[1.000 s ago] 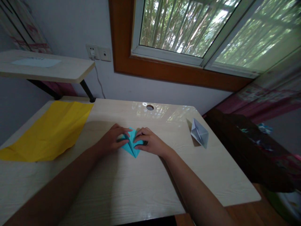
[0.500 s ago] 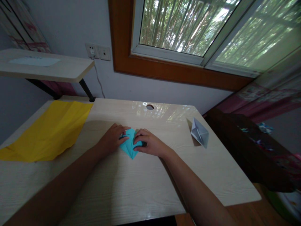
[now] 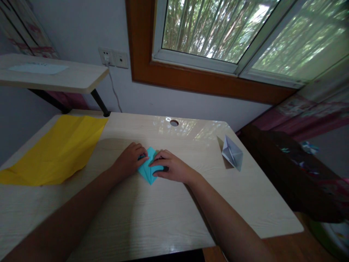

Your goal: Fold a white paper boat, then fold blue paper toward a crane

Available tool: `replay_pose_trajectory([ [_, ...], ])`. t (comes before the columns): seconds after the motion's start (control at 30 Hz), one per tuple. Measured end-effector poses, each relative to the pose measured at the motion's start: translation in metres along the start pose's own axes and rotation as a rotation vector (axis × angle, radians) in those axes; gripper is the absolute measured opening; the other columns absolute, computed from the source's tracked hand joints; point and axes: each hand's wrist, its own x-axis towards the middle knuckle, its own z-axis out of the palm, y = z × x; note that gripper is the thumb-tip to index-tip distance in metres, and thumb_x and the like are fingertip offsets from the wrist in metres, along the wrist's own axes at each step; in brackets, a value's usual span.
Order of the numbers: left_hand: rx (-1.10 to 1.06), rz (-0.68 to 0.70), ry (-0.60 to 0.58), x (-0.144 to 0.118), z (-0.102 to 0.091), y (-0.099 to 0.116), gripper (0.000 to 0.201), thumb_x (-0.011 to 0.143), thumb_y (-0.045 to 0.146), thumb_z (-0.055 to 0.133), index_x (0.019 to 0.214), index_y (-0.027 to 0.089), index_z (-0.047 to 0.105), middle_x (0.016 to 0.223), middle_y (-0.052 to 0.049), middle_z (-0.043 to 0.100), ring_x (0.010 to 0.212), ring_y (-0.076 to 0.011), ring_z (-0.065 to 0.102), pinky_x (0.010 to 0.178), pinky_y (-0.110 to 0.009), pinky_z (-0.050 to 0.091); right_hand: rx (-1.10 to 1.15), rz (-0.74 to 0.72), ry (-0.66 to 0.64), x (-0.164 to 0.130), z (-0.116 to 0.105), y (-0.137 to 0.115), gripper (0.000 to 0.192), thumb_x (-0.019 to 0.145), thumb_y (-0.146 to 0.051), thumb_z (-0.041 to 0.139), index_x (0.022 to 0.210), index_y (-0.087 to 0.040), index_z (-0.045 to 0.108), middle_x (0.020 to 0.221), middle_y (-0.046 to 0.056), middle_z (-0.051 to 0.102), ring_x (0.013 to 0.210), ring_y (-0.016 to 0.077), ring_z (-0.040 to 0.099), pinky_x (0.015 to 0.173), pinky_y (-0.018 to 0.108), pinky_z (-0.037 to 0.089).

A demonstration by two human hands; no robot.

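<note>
Head view: a yellow sheet [image 3: 56, 151] lies at the left of the pale desk [image 3: 169, 218]; the left hand [image 3: 131, 159] is clamped, thumb and fingers, on the left edge of folded turquoise paper [image 3: 147, 171] lying between both hands; the right hand [image 3: 173, 166] touches its right side, thumb and forefinger apart, whether gripping I cannot tell; farther right, grey folded paper [image 3: 232, 153].

Folded turquoise paper [image 3: 147, 169], diamond-shaped, creased, lying on the desk [image 3: 169, 218]
</note>
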Motion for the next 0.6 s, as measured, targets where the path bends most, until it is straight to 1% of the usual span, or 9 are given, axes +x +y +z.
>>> replay_pose_trajectory([
  [0.13, 0.016, -0.015, 0.002, -0.0001, 0.0003, 0.0001, 0.012, 0.093, 0.029, 0.062, 0.088, 0.018, 0.062, 0.089, -0.005, 0.062, 0.088, -0.0225, 0.053, 0.083, -0.037, 0.042, -0.008, -0.038, -0.024, 0.0008, 0.0016, -0.0021, 0.027, 0.093, -0.024, 0.066, 0.119, -0.024, 0.072, 0.111, 0.010, 0.062, 0.108, 0.0221, 0.056, 0.098, 0.042, 0.048],
  [0.37, 0.038, -0.043, -0.004, 0.0000, 0.0018, 0.0013, 0.012, 0.093, 0.030, 0.060, 0.088, 0.019, 0.061, 0.089, -0.005, 0.062, 0.087, -0.0221, 0.053, 0.081, -0.037, 0.042, -0.036, -0.060, -0.048, 0.0023, 0.0007, -0.0048, 0.032, 0.090, -0.010, 0.060, 0.112, -0.027, 0.076, 0.110, 0.009, 0.060, 0.107, 0.0215, 0.056, 0.098, 0.042, 0.048],
  [0.47, 0.029, -0.049, 0.001, 0.0002, 0.0019, 0.0020, 0.013, 0.093, 0.030, 0.060, 0.087, 0.019, 0.060, 0.089, -0.005, 0.062, 0.086, -0.0218, 0.053, 0.080, -0.037, 0.043, -0.034, -0.055, -0.052, 0.0024, 0.0002, -0.0049, 0.034, 0.090, -0.008, 0.057, 0.112, -0.027, 0.076, 0.110, 0.009, 0.060, 0.107, 0.0210, 0.056, 0.098, 0.041, 0.049],
  [0.6, 0.007, -0.057, -0.001, 0.0013, 0.0004, 0.0039, 0.013, 0.091, 0.032, 0.062, 0.088, 0.020, 0.062, 0.085, -0.004, 0.062, 0.084, -0.0215, 0.053, 0.079, -0.037, 0.043, -0.023, -0.051, -0.057, 0.0019, 0.0000, -0.0047, 0.033, 0.091, -0.010, 0.057, 0.110, -0.028, 0.077, 0.111, 0.009, 0.060, 0.108, 0.0211, 0.056, 0.098, 0.041, 0.049],
])
